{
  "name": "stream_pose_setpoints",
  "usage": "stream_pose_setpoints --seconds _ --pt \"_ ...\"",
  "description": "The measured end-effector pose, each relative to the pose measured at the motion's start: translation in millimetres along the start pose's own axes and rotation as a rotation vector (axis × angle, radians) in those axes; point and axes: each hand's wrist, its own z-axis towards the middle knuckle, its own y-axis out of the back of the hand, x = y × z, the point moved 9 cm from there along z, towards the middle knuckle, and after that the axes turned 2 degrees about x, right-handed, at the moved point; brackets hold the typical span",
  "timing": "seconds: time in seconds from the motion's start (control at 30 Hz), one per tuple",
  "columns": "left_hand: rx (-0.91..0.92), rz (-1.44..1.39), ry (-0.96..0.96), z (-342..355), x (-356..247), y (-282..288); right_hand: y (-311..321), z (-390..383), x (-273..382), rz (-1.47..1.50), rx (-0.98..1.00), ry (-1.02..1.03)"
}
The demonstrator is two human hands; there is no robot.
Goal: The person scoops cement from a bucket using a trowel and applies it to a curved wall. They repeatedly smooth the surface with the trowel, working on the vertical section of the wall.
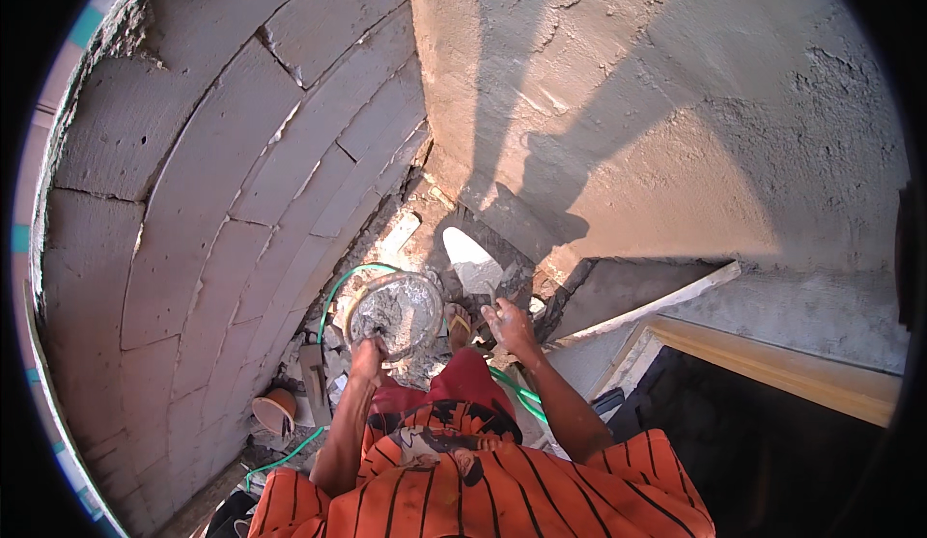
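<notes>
My right hand (pixel 509 326) is closed around the handle of a trowel (pixel 470 260). Its broad pale blade points away from me, toward the corner of the walls. To the left of it is a round bucket (pixel 432 298) with grey mortar (pixel 398 312) inside. My left hand (pixel 368 357) is closed at the bucket's near left rim and appears to grip it; the fingertips are partly hidden. One sandalled foot (pixel 459 325) shows between the bucket and my right hand.
A block wall (pixel 241 181) rises on the left, and a plastered wall (pixel 618 103) with shadows across it stands ahead. Green hose (pixel 333 292) winds through the rubble. A small brown pot (pixel 275 409) lies at lower left. A wooden frame (pixel 772 364) borders a dark opening at right.
</notes>
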Motion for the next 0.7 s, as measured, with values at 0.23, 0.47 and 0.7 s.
stream_pose_setpoints --seconds 0.23,0.47,0.7 --pt "0.138 0.093 0.021 24 -37 -73 52 -3 30 -0.33 0.272 0.109" --pt "0.32 0.207 0.164 69 -27 -106 -102 34 47 -0.349 0.481 0.063" --pt "0.234 0.107 0.324 182 34 -76 -146 48 -41 0.076 0.03 -0.264"
